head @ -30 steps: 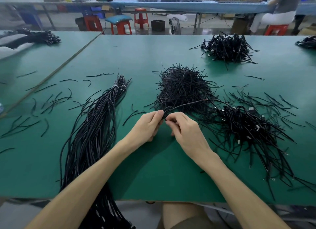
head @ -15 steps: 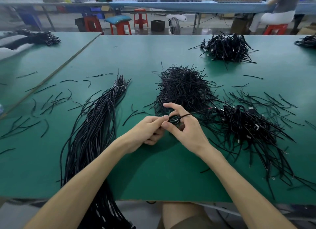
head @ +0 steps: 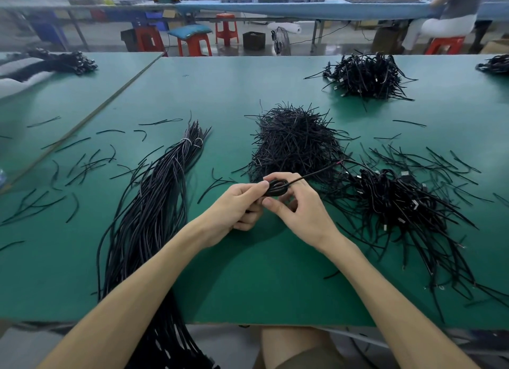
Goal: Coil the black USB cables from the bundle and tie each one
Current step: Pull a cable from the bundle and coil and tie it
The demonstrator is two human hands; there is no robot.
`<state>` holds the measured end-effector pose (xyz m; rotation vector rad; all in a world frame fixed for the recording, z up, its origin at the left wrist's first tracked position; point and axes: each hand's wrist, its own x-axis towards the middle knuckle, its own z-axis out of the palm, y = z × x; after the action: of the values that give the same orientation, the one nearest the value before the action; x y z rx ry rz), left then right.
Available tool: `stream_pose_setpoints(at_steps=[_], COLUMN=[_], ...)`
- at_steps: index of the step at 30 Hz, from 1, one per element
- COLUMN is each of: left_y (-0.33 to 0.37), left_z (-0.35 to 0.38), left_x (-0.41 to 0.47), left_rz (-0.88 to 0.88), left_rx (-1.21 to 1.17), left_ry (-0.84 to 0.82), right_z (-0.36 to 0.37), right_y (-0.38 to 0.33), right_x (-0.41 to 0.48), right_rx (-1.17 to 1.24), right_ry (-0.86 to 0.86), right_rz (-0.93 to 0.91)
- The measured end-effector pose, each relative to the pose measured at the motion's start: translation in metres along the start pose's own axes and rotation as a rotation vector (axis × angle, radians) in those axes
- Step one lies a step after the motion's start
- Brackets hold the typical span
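My left arm (head: 154, 275) and right arm (head: 382, 283) reach forward, bare, converging.
My left hand (head: 237, 207) and right hand (head: 301, 207) both pinch one coiled cable (head: 276, 189), fingers curled.

On the green work table (head: 275, 286), the left hand (head: 237, 207) and right hand (head: 301, 214) meet mid-table, holding a small black cable coil (head: 276, 189). From them, the long bundle of black cables (head: 148, 209) lies at nine o'clock, overhanging the near edge. The heap of short black wire ties (head: 294, 143) sits at twelve, the tangled pile of black coiled cables (head: 399, 206) at three, another black cable pile (head: 366, 77) at one, far behind.
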<state>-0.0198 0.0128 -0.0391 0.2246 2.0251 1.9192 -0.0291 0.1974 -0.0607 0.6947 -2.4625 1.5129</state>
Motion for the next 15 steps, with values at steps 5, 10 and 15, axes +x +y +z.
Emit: stream_pose_setpoints(at_steps=[5,10,15], left_y=[-0.0005,-0.0007,-0.0022], left_z=[-0.001,-0.0002,0.0027], left_x=[-0.0009,-0.0002,0.0011], left_rz=[0.024,0.05,0.063], left_rx=[0.009,0.037,0.115], left_ry=[-0.045,-0.029,0.036], right_z=[0.0006,0.001,0.0011], right_y=[-0.0028,-0.001,-0.0005], right_x=[0.001,-0.0012,-0.001], right_rx=[0.008,0.008,-0.034], right_ry=[0.05,0.046,0.034], right_rz=[-0.029,-0.02,0.014])
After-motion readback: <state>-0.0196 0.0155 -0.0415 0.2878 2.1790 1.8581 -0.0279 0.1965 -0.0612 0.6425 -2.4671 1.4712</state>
